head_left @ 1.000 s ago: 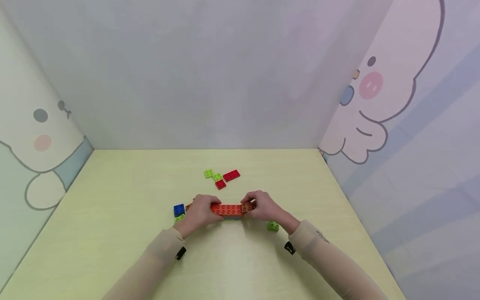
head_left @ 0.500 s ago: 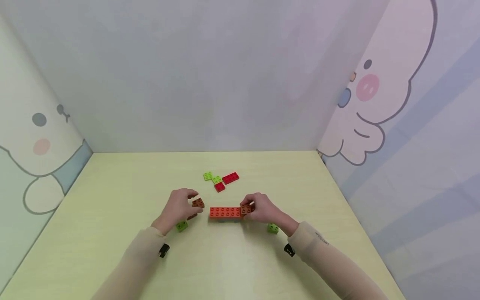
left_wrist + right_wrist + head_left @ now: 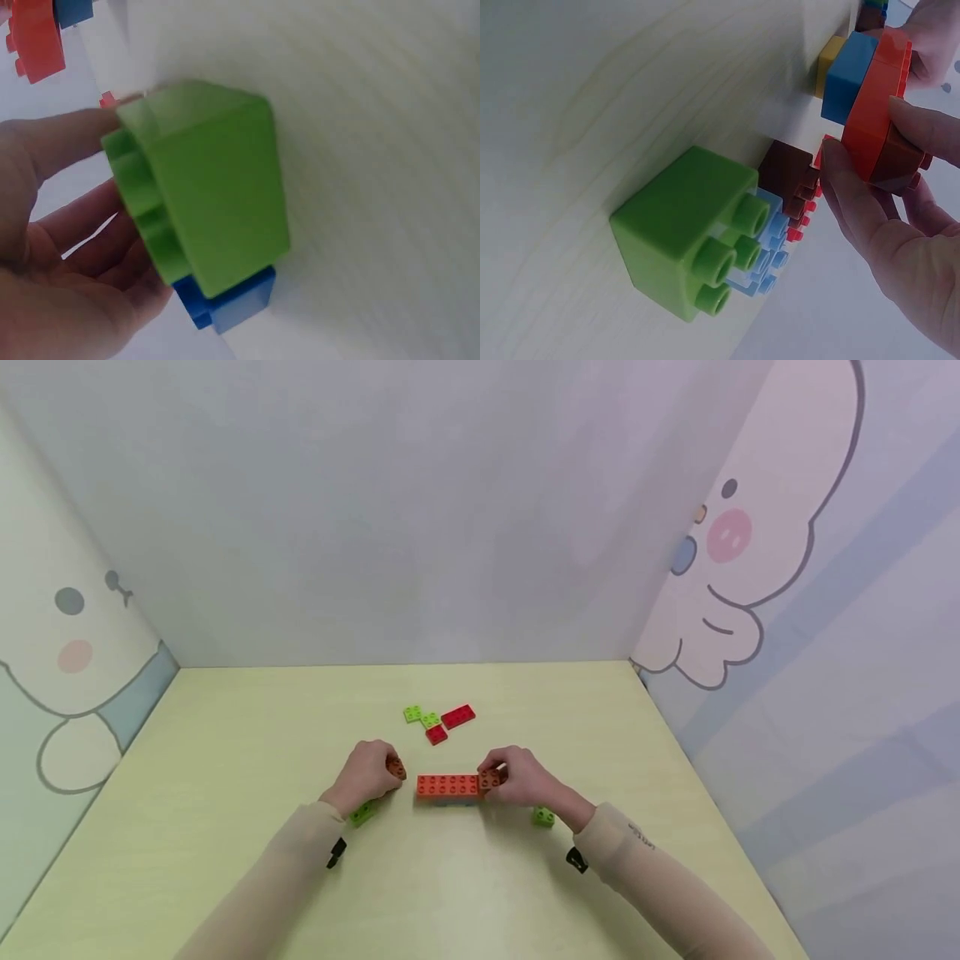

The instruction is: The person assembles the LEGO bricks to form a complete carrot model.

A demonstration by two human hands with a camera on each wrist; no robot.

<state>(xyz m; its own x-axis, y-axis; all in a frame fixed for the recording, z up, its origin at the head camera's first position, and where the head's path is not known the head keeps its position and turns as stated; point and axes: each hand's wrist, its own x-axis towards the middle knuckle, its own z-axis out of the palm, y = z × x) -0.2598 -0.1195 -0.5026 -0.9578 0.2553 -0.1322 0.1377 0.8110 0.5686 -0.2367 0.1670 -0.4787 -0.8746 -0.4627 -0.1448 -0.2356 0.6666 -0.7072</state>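
A long row of orange-red toy building bricks (image 3: 447, 786) sits in the middle of the table, raised on a blue brick (image 3: 849, 79) with a yellow brick (image 3: 828, 69) under it. At the row's right end, my right hand (image 3: 527, 779) pinches a brown brick (image 3: 489, 779) between thumb and fingers. Left of the row, my left hand (image 3: 366, 772) grips another brown brick (image 3: 396, 767), which the left wrist view hides. Beside that hand, a green brick (image 3: 221, 187) and a blue brick (image 3: 244, 300) stand on the table.
Behind the row lie two lime bricks (image 3: 412, 714), a small red brick (image 3: 437, 735) and a longer red brick (image 3: 458, 717). By my right wrist stands a green brick (image 3: 682, 225), with light-blue bricks (image 3: 769, 244) and a brown brick (image 3: 784, 169) beyond. Walls border the table.
My left hand has let go of the row's left end, moved left and closed its fingers on a loose brown brick. My right hand has stayed at the row's right end.
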